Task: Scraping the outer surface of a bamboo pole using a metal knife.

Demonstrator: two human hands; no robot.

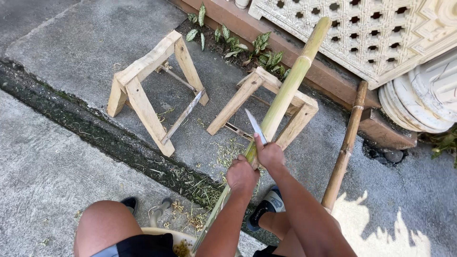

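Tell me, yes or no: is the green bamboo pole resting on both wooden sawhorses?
No: the green bamboo pole lies only across the right sawhorse; the left sawhorse stands apart, bare.

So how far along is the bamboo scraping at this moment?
Partly done, it seems. Green shavings litter the concrete below, so some scraping has happened. In hand: the right hand holds a knife against the green bamboo pole, which rests on a wooden sawhorse, while the left hand steadies it. The upper pole looks green and unscraped. A brown bamboo pole lies untouched.

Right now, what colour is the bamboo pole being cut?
Pale green, yellowing toward the far end: bamboo pole. Head view shows it best.
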